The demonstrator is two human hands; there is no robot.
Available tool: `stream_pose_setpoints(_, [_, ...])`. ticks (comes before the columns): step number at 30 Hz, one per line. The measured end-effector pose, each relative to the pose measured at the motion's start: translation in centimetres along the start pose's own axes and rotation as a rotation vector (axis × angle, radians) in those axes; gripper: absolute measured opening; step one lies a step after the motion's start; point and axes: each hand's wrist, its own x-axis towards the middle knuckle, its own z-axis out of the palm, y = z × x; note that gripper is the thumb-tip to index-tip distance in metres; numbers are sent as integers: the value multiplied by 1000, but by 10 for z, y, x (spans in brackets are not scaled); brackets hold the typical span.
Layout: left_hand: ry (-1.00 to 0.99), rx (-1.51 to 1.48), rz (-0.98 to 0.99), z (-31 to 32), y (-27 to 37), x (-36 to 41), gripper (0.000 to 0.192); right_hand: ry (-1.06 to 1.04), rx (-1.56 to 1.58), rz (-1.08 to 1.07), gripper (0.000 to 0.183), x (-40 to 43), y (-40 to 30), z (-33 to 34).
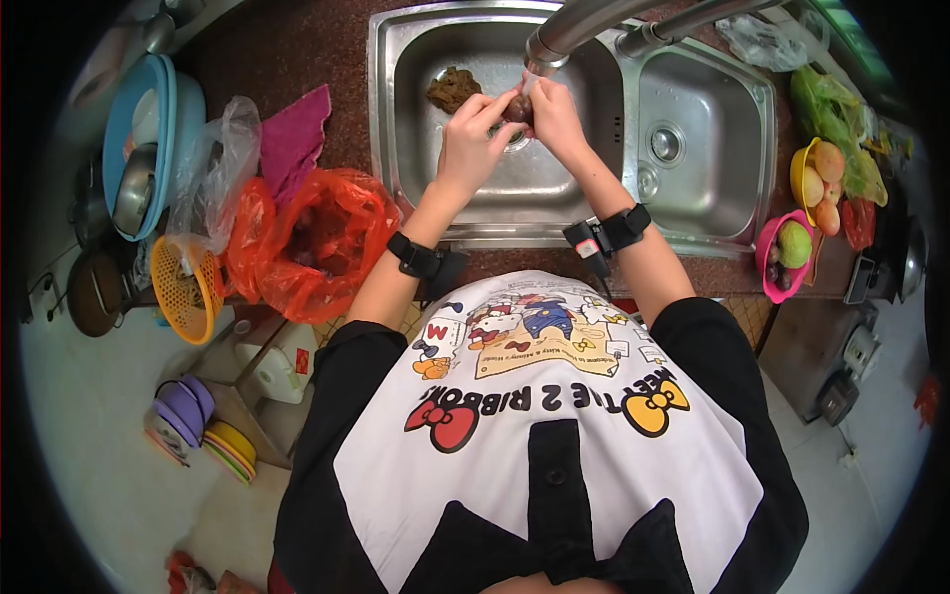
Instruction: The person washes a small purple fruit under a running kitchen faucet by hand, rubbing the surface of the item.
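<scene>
Under the steel faucet [551, 52], both hands hold a dark reddish-purple round fruit [519, 110] over the larger basin of the steel double sink [512, 200]. My left hand [475, 134] has thumb and fingers on the fruit's left side. My right hand [553, 115] grips it from the right, its fingers close to the spout; something whitish, perhaps water, shows there. A brown crumpled clump [453, 90] lies on the basin floor, left of my hands. The drain is partly hidden beneath them.
Left of the sink are an open red plastic bag [319, 245] with dark contents, a magenta cloth [295, 141], an orange strainer [185, 289] and a blue basin [137, 148]. At right stand a pink bowl [784, 256] with a green fruit and dark round fruits, and a yellow bowl [800, 178] of fruits.
</scene>
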Motion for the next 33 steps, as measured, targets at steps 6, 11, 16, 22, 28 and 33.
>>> stream_pose_setpoints(6, [72,-202,-170,-3,-5,6,36,-178,128,-40,29,-14,-13,-2])
stream_pose_setpoints(11, [61,-284,-181,-3,-2,8,35,-172,206,-25,23,-19,-17,-5])
stream_pose_setpoints(16, [36,-325,-181,-4,0,10,37,-164,402,-107,25,-15,-9,-10])
stream_pose_setpoints(22, [35,-278,-174,-4,1,10,38,-162,236,-171,34,-16,-8,-9])
stream_pose_setpoints(28, [28,-316,-190,-1,3,9,38,-109,147,-208,41,-14,4,-10])
stream_pose_setpoints(33, [-4,-320,-194,-2,4,11,37,-139,468,-113,39,-9,15,-13])
